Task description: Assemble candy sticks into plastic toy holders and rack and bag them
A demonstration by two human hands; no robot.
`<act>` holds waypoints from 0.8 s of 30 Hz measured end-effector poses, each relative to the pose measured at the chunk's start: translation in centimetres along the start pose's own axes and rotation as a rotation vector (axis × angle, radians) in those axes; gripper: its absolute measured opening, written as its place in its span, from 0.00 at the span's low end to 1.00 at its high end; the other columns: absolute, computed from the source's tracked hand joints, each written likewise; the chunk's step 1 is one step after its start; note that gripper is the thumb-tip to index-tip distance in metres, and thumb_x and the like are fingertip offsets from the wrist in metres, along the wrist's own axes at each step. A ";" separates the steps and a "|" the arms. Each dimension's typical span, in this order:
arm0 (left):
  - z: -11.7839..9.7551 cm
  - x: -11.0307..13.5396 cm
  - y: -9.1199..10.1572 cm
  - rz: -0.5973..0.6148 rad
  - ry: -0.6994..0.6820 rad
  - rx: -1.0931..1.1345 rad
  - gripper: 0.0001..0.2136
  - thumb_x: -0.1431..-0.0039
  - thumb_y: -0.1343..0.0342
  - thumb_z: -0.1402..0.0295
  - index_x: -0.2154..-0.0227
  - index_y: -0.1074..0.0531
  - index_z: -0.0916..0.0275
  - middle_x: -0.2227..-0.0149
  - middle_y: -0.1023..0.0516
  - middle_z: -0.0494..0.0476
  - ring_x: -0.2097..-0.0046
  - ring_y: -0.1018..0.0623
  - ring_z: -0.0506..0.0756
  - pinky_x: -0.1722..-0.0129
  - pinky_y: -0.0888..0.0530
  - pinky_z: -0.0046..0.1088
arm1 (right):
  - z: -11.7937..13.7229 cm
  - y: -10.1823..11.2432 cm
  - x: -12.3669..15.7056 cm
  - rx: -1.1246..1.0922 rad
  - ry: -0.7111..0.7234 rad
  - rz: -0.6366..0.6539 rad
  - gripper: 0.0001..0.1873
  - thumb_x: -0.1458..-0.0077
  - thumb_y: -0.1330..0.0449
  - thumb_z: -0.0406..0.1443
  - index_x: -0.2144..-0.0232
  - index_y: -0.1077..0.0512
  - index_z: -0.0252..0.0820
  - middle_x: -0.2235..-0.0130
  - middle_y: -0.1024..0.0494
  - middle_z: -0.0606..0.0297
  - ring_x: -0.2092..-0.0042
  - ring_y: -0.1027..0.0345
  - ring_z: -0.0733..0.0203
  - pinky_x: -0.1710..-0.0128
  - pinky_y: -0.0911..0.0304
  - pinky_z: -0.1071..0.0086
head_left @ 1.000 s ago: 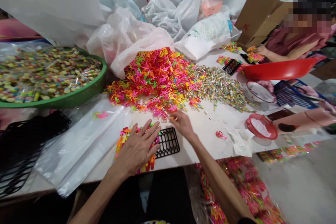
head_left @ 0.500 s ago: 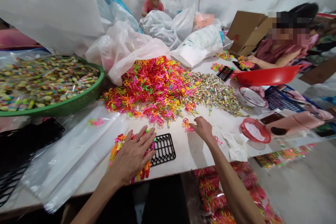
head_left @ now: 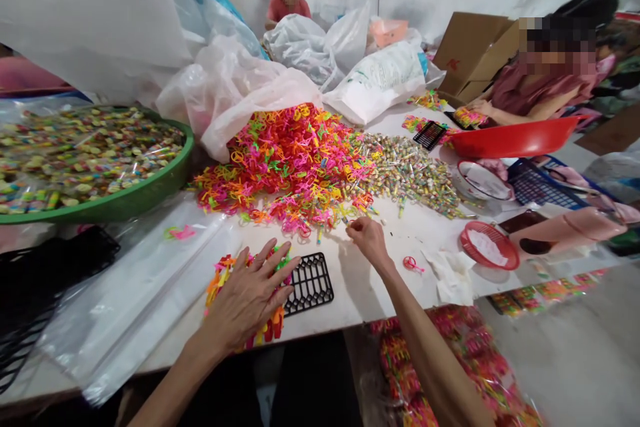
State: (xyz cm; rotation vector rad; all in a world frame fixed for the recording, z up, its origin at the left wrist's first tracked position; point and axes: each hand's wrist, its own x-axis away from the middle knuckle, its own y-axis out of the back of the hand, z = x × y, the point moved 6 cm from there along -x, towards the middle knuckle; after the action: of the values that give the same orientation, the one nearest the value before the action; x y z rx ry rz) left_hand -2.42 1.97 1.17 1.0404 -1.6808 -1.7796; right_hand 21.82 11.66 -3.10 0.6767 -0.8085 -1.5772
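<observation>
Right hand [head_left: 367,243], moved leftward, pinches shut by the pile [head_left: 285,167]; left hand [head_left: 245,297] splayed over plastic trinkets [head_left: 216,287]

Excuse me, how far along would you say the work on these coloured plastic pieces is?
Done: bagged bright pieces lie below the table edge. In hand: the left hand presses on a bunch of pieces beside a black plastic grid, and the right hand reaches toward the heap. Left: that large heap of pieces, so probably much remains.

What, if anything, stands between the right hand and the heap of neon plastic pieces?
Nothing visible: the right hand sits at the near edge of the heap of neon plastic pieces, above the white table.
</observation>
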 end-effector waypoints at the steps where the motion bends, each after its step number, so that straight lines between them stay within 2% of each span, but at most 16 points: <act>1: 0.0 0.0 0.0 0.010 0.002 0.002 0.20 0.41 0.57 0.60 0.45 0.40 0.50 0.40 0.42 0.54 0.39 0.43 0.62 0.46 0.43 0.52 | -0.3 -0.4 1.0 -0.148 -0.034 0.028 0.07 0.57 0.45 0.37 0.77 0.30 0.39 0.77 0.27 0.64 0.73 0.33 0.61 0.74 0.42 0.72; 6: -0.1 0.0 0.0 0.054 0.023 0.005 0.20 0.40 0.58 0.59 0.46 0.39 0.53 0.40 0.43 0.54 0.39 0.45 0.62 0.45 0.44 0.52 | 0.5 -4.1 6.9 -0.793 -0.155 0.230 0.10 0.64 0.38 0.36 0.76 0.34 0.40 0.82 0.34 0.74 0.82 0.42 0.68 0.82 0.45 0.74; 9: -0.2 0.0 0.0 0.076 0.027 0.000 0.20 0.40 0.59 0.60 0.46 0.40 0.54 0.39 0.45 0.54 0.38 0.46 0.62 0.45 0.45 0.52 | 2.4 -6.5 10.3 -0.936 -0.199 0.379 0.11 0.65 0.37 0.34 0.76 0.34 0.40 0.82 0.36 0.75 0.83 0.45 0.70 0.83 0.47 0.75; 11: -0.2 0.0 -0.1 0.089 0.029 -0.006 0.20 0.40 0.59 0.60 0.46 0.40 0.55 0.39 0.46 0.54 0.38 0.47 0.62 0.44 0.45 0.52 | 3.6 -7.9 12.1 -0.997 -0.228 0.450 0.10 0.64 0.38 0.35 0.75 0.34 0.40 0.80 0.33 0.74 0.81 0.41 0.68 0.80 0.43 0.73; 13: -0.1 0.0 -0.1 0.094 0.028 -0.005 0.20 0.40 0.59 0.60 0.46 0.39 0.55 0.39 0.45 0.54 0.38 0.47 0.62 0.44 0.45 0.52 | 4.6 -9.1 13.1 -1.012 -0.232 0.461 0.09 0.61 0.38 0.36 0.75 0.35 0.41 0.79 0.31 0.71 0.78 0.37 0.65 0.75 0.39 0.70; 15: -0.1 0.0 -0.1 0.084 0.022 0.005 0.20 0.40 0.58 0.60 0.46 0.39 0.55 0.39 0.45 0.55 0.38 0.46 0.62 0.44 0.45 0.53 | 5.4 -9.8 13.5 -0.936 -0.156 0.406 0.07 0.59 0.40 0.36 0.76 0.35 0.42 0.78 0.32 0.70 0.75 0.36 0.63 0.73 0.38 0.70; 19: -0.2 0.0 -0.1 0.067 0.016 0.019 0.19 0.40 0.58 0.60 0.46 0.39 0.55 0.39 0.44 0.54 0.39 0.46 0.62 0.44 0.45 0.53 | 6.7 -9.1 13.4 -0.531 0.156 0.218 0.06 0.55 0.44 0.30 0.81 0.36 0.41 0.72 0.32 0.66 0.68 0.38 0.62 0.68 0.41 0.71; 21: -0.2 0.0 0.0 0.060 0.014 0.018 0.20 0.40 0.58 0.60 0.46 0.39 0.55 0.39 0.44 0.54 0.38 0.46 0.62 0.44 0.46 0.53 | 7.2 -9.0 13.3 -0.339 0.256 0.206 0.07 0.54 0.47 0.27 0.80 0.35 0.40 0.70 0.32 0.64 0.67 0.38 0.62 0.68 0.43 0.71; 24: -0.1 0.0 0.0 0.026 0.010 0.022 0.21 0.41 0.57 0.57 0.47 0.38 0.56 0.40 0.44 0.56 0.39 0.46 0.63 0.44 0.46 0.53 | 7.6 -9.2 13.0 -0.114 0.355 0.242 0.06 0.55 0.47 0.26 0.77 0.33 0.40 0.70 0.32 0.64 0.71 0.39 0.64 0.72 0.46 0.72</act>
State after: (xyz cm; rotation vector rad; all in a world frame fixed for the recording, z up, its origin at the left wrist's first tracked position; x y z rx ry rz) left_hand -2.36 1.86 1.20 1.0302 -1.7042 -1.7404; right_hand 8.39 0.55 -5.84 0.7209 -0.5114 -1.2289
